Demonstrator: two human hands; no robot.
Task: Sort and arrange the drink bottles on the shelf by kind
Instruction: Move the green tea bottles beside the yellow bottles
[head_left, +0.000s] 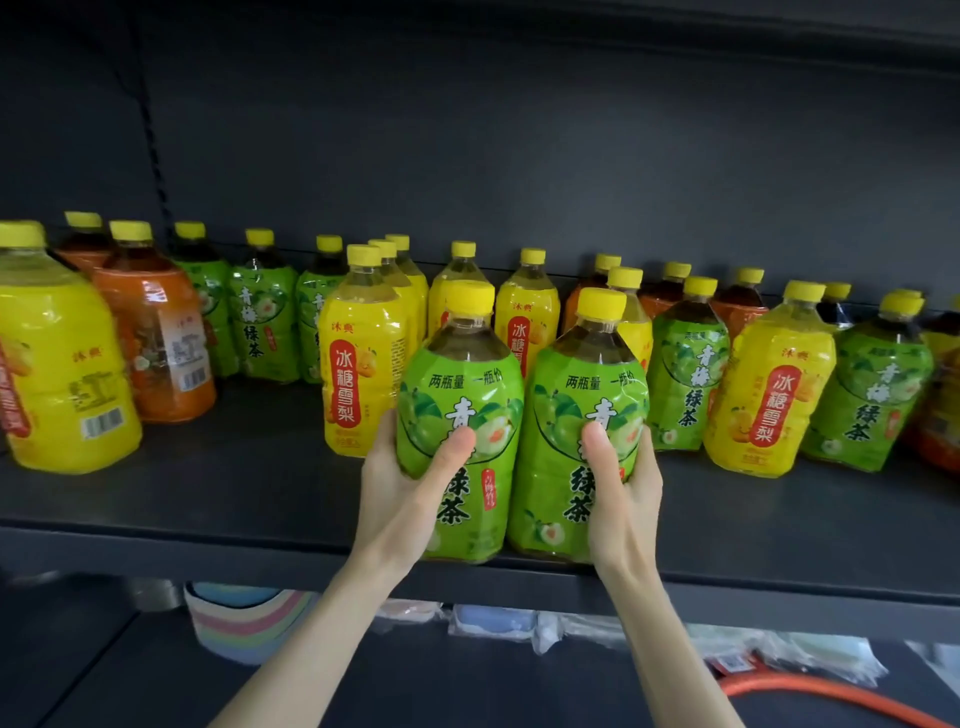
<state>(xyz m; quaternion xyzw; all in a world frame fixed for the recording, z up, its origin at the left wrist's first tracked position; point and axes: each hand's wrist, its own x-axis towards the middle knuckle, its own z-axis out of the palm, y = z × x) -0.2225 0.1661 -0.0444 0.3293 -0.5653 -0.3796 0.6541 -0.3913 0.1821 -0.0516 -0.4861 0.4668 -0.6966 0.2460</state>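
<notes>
Each hand gripped one green bottle, the left hand (402, 486) its own (460, 426) and the right hand (621, 486) the other (579, 431), side by side at the shelf (208, 499) front edge, six o'clock, likely to group that kind together.

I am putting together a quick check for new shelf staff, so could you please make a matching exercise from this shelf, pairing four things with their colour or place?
Things:
1. bottle in the left hand
2. bottle at the far left edge
3. bottle just right of that one
4. hose

Descriptions:
A. orange label, standing on the shelf
B. green label, gripped at the front edge of the shelf
C. orange, lying below the shelf at lower right
D. yellow label, barcode showing

Pairs: 1-B, 2-D, 3-A, 4-C
</notes>
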